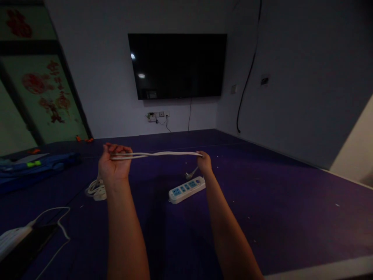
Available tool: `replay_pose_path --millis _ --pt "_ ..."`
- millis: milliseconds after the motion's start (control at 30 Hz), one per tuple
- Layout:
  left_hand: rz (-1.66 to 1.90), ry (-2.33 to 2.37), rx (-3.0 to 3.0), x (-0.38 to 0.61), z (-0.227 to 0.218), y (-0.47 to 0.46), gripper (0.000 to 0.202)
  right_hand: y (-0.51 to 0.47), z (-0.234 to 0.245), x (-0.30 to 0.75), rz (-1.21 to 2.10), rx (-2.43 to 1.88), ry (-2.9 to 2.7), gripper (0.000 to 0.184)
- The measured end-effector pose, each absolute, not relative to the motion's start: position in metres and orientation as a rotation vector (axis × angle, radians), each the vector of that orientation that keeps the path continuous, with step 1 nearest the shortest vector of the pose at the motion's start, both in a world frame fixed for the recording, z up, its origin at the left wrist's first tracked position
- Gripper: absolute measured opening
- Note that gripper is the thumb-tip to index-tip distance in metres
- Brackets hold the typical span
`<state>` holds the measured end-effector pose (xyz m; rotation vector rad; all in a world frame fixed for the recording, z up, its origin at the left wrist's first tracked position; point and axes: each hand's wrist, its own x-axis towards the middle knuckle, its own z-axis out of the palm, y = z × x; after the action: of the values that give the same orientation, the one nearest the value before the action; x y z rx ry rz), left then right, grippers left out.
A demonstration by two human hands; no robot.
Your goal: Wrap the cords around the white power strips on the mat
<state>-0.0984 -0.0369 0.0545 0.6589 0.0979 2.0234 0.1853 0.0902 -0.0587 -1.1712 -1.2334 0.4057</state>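
Smooth white cord [166,153], doubled, runs level left to right between the left hand [115,165], fingers curled round it, and right hand [205,162], fingers pinching it, above a slanted oblong plastic strip [186,189].

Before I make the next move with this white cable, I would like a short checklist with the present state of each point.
1. Right hand closed on the white cable: ok.
2. Left hand gripping firmly: cannot tell; its palm shows, fingers curled.
3. Cable stretched between the hands without a knot: ok.
4. Power strip resting on the purple floor: ok.
5. Plug outside the strip's sockets: ok.
6. Coiled cable separate from the held one: cannot tell; partly hidden.
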Motion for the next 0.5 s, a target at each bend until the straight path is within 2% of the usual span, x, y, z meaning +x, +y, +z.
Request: replay_pose_path --millis 300,500 --pt "2.187 0.256 0.443 -0.13 0.059 -0.071 0.042 0.078 -0.072 0.254 0.335 -1.231 -0.942 0.06" --pt "2.132 0.648 0.572 -0.124 0.065 -0.081 0.039 0.075 -0.079 0.267 0.306 -1.336 -0.909 0.066"
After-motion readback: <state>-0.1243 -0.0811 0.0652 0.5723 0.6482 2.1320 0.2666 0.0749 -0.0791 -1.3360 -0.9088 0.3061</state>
